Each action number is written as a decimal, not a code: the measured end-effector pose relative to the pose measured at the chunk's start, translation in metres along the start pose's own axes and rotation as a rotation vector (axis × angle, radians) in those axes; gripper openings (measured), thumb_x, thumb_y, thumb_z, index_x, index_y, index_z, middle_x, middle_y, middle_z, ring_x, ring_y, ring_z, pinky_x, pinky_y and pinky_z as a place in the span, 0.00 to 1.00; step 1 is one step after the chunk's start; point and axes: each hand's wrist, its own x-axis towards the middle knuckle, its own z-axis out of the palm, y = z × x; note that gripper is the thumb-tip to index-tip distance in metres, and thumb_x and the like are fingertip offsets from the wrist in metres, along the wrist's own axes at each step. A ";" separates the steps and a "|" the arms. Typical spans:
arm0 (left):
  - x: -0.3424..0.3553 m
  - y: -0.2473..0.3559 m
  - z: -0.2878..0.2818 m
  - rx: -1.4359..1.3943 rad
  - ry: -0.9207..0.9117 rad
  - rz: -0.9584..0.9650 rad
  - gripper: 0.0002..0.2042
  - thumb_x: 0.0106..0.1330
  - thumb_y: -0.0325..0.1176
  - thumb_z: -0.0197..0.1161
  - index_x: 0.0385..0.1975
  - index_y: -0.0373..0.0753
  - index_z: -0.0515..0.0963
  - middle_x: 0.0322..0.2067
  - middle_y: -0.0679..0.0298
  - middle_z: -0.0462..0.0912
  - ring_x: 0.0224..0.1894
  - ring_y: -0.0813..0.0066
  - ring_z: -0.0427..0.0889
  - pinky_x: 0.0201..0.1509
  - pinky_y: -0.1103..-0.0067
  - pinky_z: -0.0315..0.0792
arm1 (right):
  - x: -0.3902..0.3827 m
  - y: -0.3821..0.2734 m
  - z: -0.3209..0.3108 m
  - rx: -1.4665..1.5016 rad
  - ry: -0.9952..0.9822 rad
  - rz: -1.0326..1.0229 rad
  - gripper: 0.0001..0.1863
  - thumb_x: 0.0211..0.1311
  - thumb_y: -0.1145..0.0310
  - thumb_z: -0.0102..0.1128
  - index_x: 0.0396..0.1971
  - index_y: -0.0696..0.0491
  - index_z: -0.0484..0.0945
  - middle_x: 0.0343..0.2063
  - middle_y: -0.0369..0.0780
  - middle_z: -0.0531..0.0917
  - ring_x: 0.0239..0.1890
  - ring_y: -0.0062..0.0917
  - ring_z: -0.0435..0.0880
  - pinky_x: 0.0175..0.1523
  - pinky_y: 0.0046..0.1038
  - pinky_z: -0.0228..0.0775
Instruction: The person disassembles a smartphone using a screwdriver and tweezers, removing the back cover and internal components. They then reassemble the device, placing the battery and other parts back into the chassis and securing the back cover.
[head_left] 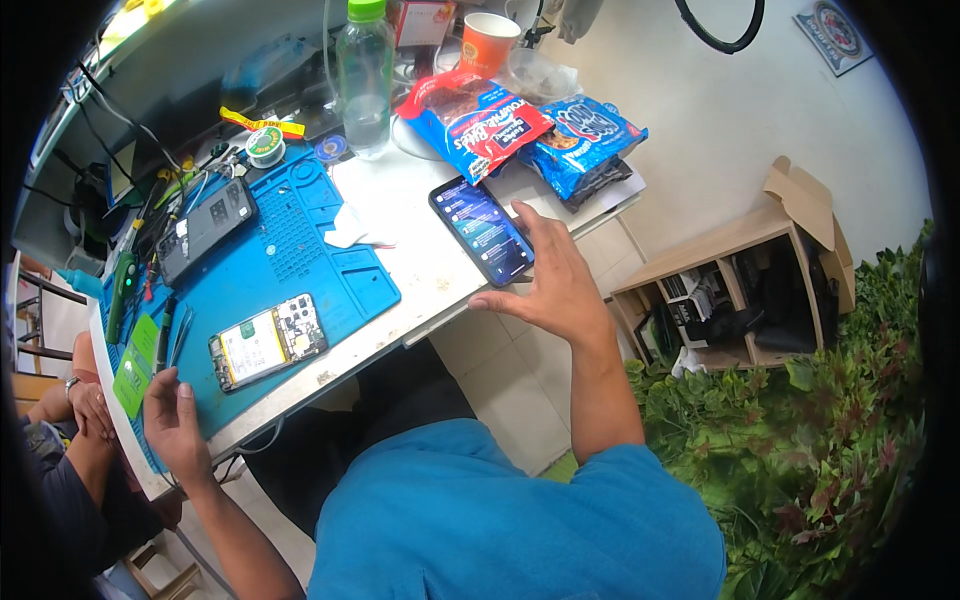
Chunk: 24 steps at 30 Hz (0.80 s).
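Observation:
A phone with a lit screen (482, 232) lies at the front edge of the white table. My right hand (555, 275) is beside its near right side, thumb and fingers spread apart; whether they touch the phone I cannot tell. By the table's left front corner is my left hand (178, 425), fingers loosely extended, with nothing visibly gripped. Its fingertips are close to a slim black tool (163, 335) and a green card (138, 368). On the blue repair mat (215, 300) lies an opened phone (268, 342), its battery and circuit board exposed. A dark phone part (208, 230) lies farther back.
Behind the phone are two snack bags (478, 125) (582, 140), an orange cup (488, 45) and a green-capped bottle (365, 85). A solder spool (265, 146) and cables crowd the back left. Another person's hands (90, 408) are at far left. A wooden shelf (705, 275) stands right.

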 end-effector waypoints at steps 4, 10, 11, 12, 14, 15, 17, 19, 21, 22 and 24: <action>0.000 0.001 0.000 -0.001 0.001 -0.001 0.14 0.83 0.25 0.66 0.63 0.29 0.80 0.53 0.63 0.84 0.55 0.78 0.81 0.65 0.79 0.73 | 0.000 0.003 0.001 -0.007 0.017 -0.034 0.74 0.40 0.26 0.88 0.80 0.59 0.65 0.68 0.55 0.80 0.73 0.50 0.76 0.80 0.48 0.68; 0.001 0.001 0.000 0.006 -0.008 -0.016 0.14 0.83 0.26 0.66 0.63 0.29 0.80 0.53 0.64 0.84 0.54 0.78 0.80 0.64 0.79 0.72 | 0.001 0.002 -0.001 -0.018 0.017 -0.040 0.74 0.39 0.26 0.89 0.80 0.58 0.65 0.67 0.54 0.80 0.72 0.49 0.76 0.79 0.48 0.68; 0.001 0.002 0.000 0.009 -0.006 -0.020 0.14 0.83 0.26 0.66 0.63 0.29 0.80 0.53 0.64 0.84 0.54 0.78 0.80 0.64 0.79 0.72 | 0.001 0.001 -0.001 -0.026 0.016 -0.039 0.74 0.39 0.26 0.89 0.80 0.58 0.65 0.67 0.54 0.80 0.72 0.49 0.76 0.79 0.48 0.69; 0.001 0.002 -0.001 0.012 -0.004 -0.024 0.14 0.83 0.26 0.66 0.63 0.29 0.80 0.53 0.64 0.84 0.54 0.78 0.80 0.64 0.79 0.72 | 0.001 0.001 -0.001 -0.034 0.015 -0.038 0.74 0.39 0.27 0.89 0.80 0.58 0.65 0.67 0.54 0.81 0.72 0.49 0.76 0.79 0.48 0.69; 0.001 0.002 -0.001 0.010 -0.003 -0.027 0.14 0.83 0.26 0.66 0.63 0.29 0.80 0.53 0.64 0.84 0.54 0.78 0.80 0.64 0.79 0.72 | 0.000 0.002 0.000 -0.043 0.039 -0.071 0.73 0.39 0.30 0.91 0.80 0.59 0.65 0.66 0.53 0.80 0.70 0.49 0.78 0.76 0.48 0.71; 0.001 0.002 -0.001 0.003 -0.004 -0.027 0.14 0.83 0.26 0.66 0.63 0.29 0.80 0.53 0.64 0.84 0.54 0.78 0.80 0.64 0.79 0.71 | 0.000 0.002 0.001 -0.049 0.052 -0.086 0.73 0.39 0.31 0.92 0.80 0.60 0.65 0.65 0.52 0.80 0.68 0.49 0.79 0.75 0.49 0.72; 0.001 0.002 -0.001 -0.002 -0.005 -0.025 0.14 0.83 0.26 0.66 0.63 0.29 0.80 0.53 0.64 0.83 0.54 0.79 0.80 0.64 0.79 0.71 | 0.000 0.002 -0.001 -0.029 0.029 -0.059 0.73 0.39 0.30 0.91 0.80 0.58 0.65 0.66 0.54 0.80 0.71 0.49 0.77 0.78 0.48 0.70; 0.001 0.002 0.000 0.002 -0.005 -0.031 0.14 0.83 0.26 0.66 0.63 0.29 0.80 0.52 0.65 0.83 0.53 0.79 0.79 0.63 0.80 0.71 | 0.001 0.001 -0.001 -0.019 0.012 -0.043 0.73 0.39 0.29 0.91 0.80 0.58 0.65 0.66 0.55 0.81 0.72 0.49 0.77 0.79 0.48 0.69; 0.001 0.002 0.000 0.000 -0.006 -0.023 0.14 0.83 0.26 0.66 0.63 0.29 0.80 0.52 0.65 0.83 0.53 0.80 0.79 0.63 0.80 0.71 | 0.002 0.001 -0.002 -0.015 0.013 -0.043 0.72 0.39 0.30 0.91 0.80 0.58 0.65 0.66 0.54 0.81 0.72 0.49 0.77 0.79 0.48 0.69; 0.001 0.002 0.001 -0.001 -0.007 -0.018 0.14 0.83 0.26 0.66 0.63 0.30 0.80 0.52 0.65 0.83 0.53 0.80 0.79 0.63 0.80 0.71 | 0.001 0.001 -0.001 -0.011 0.017 -0.046 0.71 0.40 0.31 0.91 0.79 0.57 0.66 0.66 0.54 0.81 0.72 0.49 0.77 0.79 0.48 0.69; 0.001 0.003 0.001 0.012 -0.004 -0.014 0.14 0.83 0.26 0.66 0.63 0.30 0.80 0.52 0.65 0.83 0.52 0.80 0.79 0.62 0.80 0.71 | 0.001 0.002 -0.001 -0.004 0.024 -0.052 0.69 0.40 0.32 0.91 0.78 0.56 0.68 0.67 0.52 0.81 0.72 0.49 0.77 0.79 0.48 0.69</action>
